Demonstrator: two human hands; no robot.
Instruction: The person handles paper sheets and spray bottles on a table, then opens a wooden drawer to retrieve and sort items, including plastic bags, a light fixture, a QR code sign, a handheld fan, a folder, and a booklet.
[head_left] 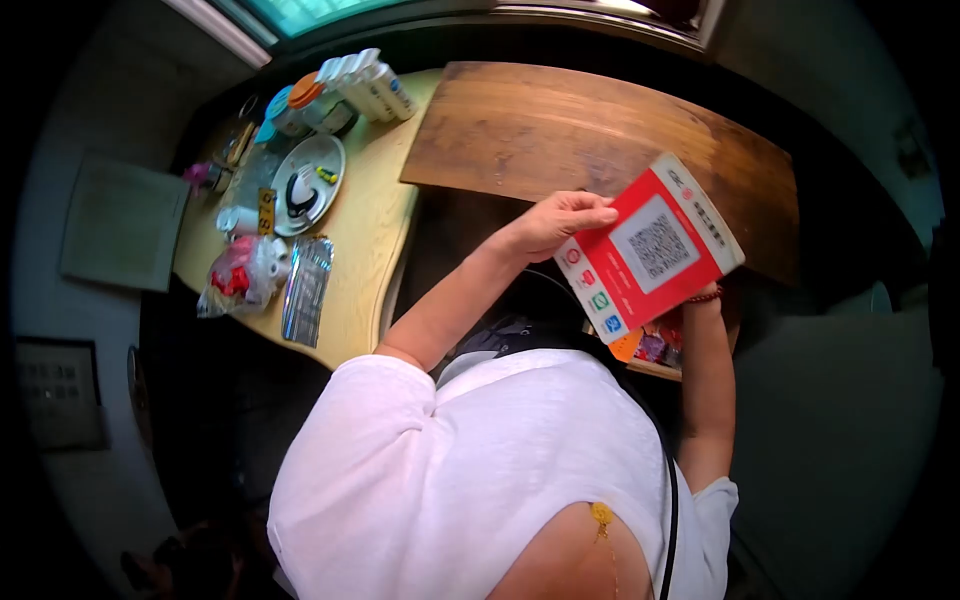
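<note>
My left hand [562,222] pinches the upper left edge of a red and white QR code sign [615,240], thumb lying on its front. The sign is tilted, with a black-and-white code in its middle and small coloured payment icons along one side. Behind it my right hand is hidden; only the right wrist with a red beaded bracelet [706,294] shows at the lower right edge. Whether those fingers touch the sign cannot be seen. Below the sign a drawer [655,373] stands open, holding small colourful items [658,345] and an orange piece [626,345].
A brown wooden desktop [560,120] lies ahead. On the pale table [375,210] at left are a white plate [330,155], an orange-lidded jar [306,92], several white bottles [385,92], a silver packet [308,290] and a plastic bag [238,278]. A window [300,12] is behind.
</note>
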